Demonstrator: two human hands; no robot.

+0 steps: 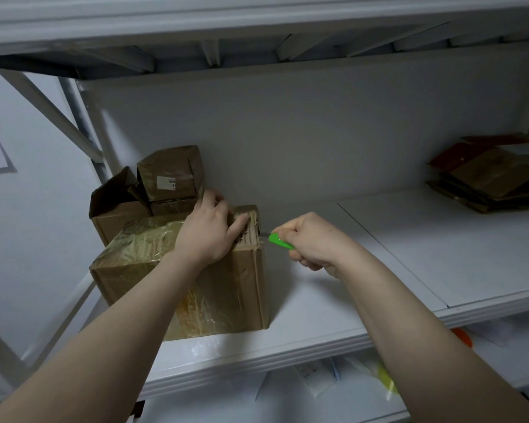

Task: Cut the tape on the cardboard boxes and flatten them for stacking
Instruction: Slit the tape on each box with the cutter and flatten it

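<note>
Both forearms enter from the lower edge and reach over the front lip of the white shelf (318,340). Right hand (312,242) is closed in a fist around a green-handled cutter (280,241); its tip points left and meets the upper right edge of the taped box (196,288). The blade itself is too small and dim to make out. Left hand (209,230) lies palm down on the box top near its right end, fingers curled over the far flap edge, bracing it; it holds nothing else.

The taped box stands on the shelf at left of centre, closed, wrapped in wrinkled clear tape across top and front. Judgement: the cutting step is in hand, at the right-end seam. The next move calls for drawing the cutter along the tape line with the bracing fingers kept clear of its path, then opening the flaps and pressing the box flat.

Behind it, touching or just beside, an open box (116,209) with raised flaps and a smaller labelled box (171,175) stacked on another carton await treatment. At far right of the shelf a pile of flattened cardboard (495,175) lies, partly cut off by the frame edge.

Items on the lower shelf are blurred and cannot be identified. The label text is unreadable.
</note>
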